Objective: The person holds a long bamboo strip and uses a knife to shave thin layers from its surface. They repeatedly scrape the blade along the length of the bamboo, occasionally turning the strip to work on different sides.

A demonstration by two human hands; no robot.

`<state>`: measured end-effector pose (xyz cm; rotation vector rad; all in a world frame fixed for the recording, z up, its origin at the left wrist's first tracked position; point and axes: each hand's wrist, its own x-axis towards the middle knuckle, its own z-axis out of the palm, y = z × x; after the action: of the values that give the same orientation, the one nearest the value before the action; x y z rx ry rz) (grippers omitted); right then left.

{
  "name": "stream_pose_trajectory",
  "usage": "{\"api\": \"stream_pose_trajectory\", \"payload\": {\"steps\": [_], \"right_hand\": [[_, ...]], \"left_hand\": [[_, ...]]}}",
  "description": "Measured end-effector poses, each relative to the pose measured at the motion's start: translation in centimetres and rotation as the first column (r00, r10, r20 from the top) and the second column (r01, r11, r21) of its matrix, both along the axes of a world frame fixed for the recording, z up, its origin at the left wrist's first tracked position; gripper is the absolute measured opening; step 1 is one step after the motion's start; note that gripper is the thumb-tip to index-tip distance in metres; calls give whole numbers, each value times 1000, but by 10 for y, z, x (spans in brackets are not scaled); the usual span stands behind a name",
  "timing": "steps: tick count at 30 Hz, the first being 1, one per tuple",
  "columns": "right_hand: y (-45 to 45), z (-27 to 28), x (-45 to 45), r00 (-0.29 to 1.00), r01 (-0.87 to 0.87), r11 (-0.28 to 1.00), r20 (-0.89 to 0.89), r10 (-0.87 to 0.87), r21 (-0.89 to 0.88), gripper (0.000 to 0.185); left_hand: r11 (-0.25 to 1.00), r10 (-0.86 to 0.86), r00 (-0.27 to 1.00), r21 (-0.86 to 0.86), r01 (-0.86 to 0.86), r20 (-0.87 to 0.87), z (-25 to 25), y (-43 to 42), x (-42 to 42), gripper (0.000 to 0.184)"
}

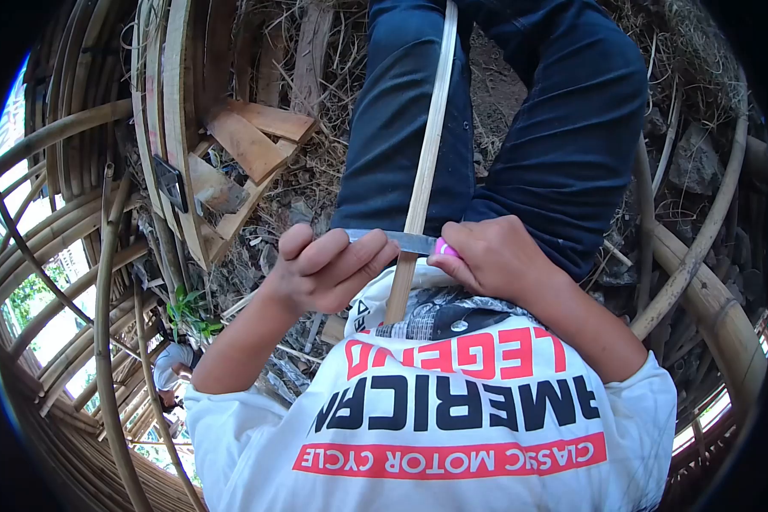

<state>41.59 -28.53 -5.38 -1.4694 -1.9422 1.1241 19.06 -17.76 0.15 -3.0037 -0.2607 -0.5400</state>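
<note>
A knife with a metal blade (416,242) and a pink handle lies crosswise over a long, narrow wooden strip (431,141). My right hand (495,256) is closed around the pink handle. At the other end of the blade, my left hand (337,266) grips it with bent fingers, partly hiding the metal. The strip runs from my waist out between my legs, and its near end rests against a dark printed cloth (452,317) at my belly. The blade touches or nearly touches the strip's upper face.
Sawn wooden boards (175,111) stand at the left, with a dark phone-like object (170,183) on them. Short wood pieces (252,141) lie beside them. Bamboo poles (708,299) curve along the right, and a bamboo structure (102,256) fills the left. Another person (172,367) is partly visible there.
</note>
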Motion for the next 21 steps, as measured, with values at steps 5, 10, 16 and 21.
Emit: {"api": "stream_pose_trajectory", "payload": {"steps": [5,10,16,21], "right_hand": [[14,-17,6,999,26,1000,-38,-26,-10,39],[44,-42,18,974,225,972,-6,-225,73,39],[67,-55,27,945,325,944,17,-326,55,45],[63,-49,30,948,317,947,-38,-316,51,41]], "left_hand": [[998,5,998,-68,-9,-67,-17,9,7,29],[1000,-16,999,3,16,-43,-41,55,39,28],[994,-98,993,47,101,-67,-52,96,63,28],[989,-112,992,91,118,-66,-40,93,64,29]]}}
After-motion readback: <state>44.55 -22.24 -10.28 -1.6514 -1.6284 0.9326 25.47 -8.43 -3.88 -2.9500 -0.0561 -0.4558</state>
